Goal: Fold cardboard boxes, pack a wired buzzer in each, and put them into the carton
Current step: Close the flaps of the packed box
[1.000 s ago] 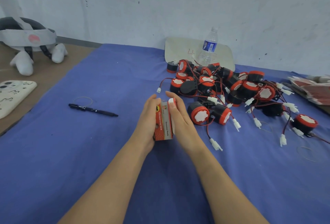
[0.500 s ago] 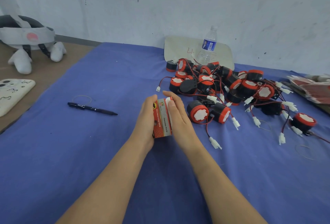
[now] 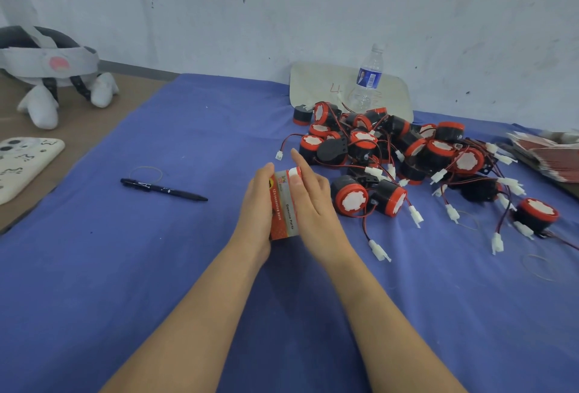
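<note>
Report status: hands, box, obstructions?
Left hand grips box, right hand presses its side. Buzzer shows at the open far end. Loose buzzers close on the right, not blocking.

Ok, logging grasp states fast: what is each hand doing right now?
Left hand: holds the small red and grey cardboard box.
Right hand: open, straight fingers against the box, thumb on the red-and-white buzzer inside.

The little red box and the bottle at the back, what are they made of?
The red box looks like printed card, slightly glossy: sharp folded edges, lettering. The bottle seems clear plastic: see-through body, blue label, white cap.
</note>
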`<state>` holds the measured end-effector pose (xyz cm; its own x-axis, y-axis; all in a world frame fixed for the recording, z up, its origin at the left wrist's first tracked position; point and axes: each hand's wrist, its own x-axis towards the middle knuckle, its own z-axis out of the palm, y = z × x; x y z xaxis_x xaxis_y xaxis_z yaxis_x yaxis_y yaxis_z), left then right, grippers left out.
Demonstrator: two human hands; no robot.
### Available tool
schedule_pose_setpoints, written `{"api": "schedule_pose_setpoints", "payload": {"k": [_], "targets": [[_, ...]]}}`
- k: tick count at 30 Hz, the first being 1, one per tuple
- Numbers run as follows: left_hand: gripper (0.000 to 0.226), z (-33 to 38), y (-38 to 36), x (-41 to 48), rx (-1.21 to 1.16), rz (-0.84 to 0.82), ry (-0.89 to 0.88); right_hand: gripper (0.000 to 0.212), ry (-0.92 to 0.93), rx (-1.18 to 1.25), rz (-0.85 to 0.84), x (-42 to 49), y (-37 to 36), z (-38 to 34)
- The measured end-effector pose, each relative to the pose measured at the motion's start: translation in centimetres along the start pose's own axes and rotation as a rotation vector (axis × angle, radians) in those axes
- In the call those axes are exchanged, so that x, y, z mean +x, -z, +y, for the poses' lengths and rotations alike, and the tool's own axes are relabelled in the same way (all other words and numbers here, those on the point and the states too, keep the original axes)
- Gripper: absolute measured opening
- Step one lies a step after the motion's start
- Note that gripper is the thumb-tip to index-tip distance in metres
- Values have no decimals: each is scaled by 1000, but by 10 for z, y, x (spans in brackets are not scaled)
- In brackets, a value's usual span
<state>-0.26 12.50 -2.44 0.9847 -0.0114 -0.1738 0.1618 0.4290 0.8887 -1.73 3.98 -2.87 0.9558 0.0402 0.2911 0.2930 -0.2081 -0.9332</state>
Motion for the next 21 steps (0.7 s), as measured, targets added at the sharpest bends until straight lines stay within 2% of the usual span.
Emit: {"api": "schedule_pose_setpoints", "payload": {"k": [4, 9, 13, 21], "targets": [[48, 2, 2, 0, -91, 37, 14, 39, -2, 12, -35, 1, 6, -1], [45, -2, -2, -1, -100, 43, -36, 39, 38, 36, -6, 0, 1, 3], [49, -1, 0, -1, -94, 50, -3, 35, 29, 79, 69, 2, 1, 2], [45, -1, -3, -1, -75, 97, -12, 39, 31, 27, 50, -1, -2, 0]]}}
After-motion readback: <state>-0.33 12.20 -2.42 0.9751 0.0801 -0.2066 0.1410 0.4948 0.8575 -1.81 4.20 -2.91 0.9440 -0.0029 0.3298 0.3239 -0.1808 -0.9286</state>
